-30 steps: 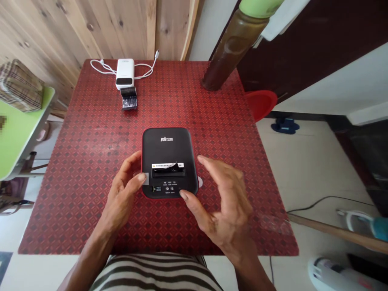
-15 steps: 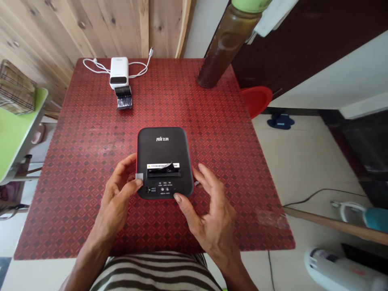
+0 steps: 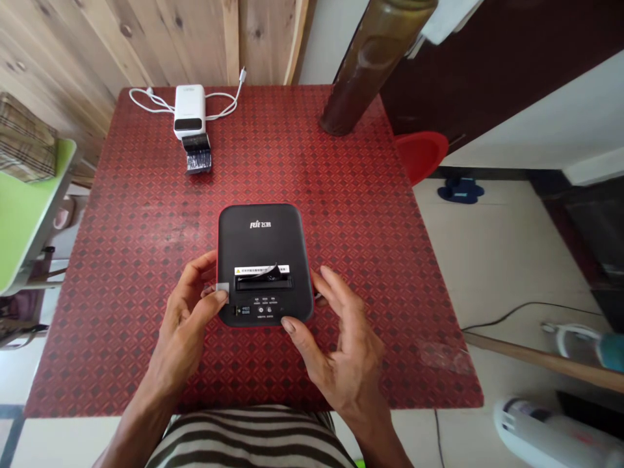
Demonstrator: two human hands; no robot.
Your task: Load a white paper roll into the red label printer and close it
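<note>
Between my two hands is a black label printer (image 3: 266,244) with red sides, a white warning strip, a slot with a dark curled piece in it, and small buttons near its front edge. My left hand (image 3: 188,312) grips its left side, the thumb on a small translucent tab (image 3: 222,292) at the front left corner. My right hand (image 3: 336,331) holds the right side, its thumb at the front right corner and its fingers along the edge. The underside of the printer and some fingertips are hidden.
At the back left of the red patterned table (image 3: 146,273) lies a white power bank-like device (image 3: 190,107) with a white cable and a dark strip at its front. A tall brown bottle (image 3: 361,71) stands at the back right. Beyond it is a red stool (image 3: 424,156).
Both hands keep their hold on the printer, which sits almost where it was. The view has shifted slightly, so the bottle's green cap is now out of frame.
</note>
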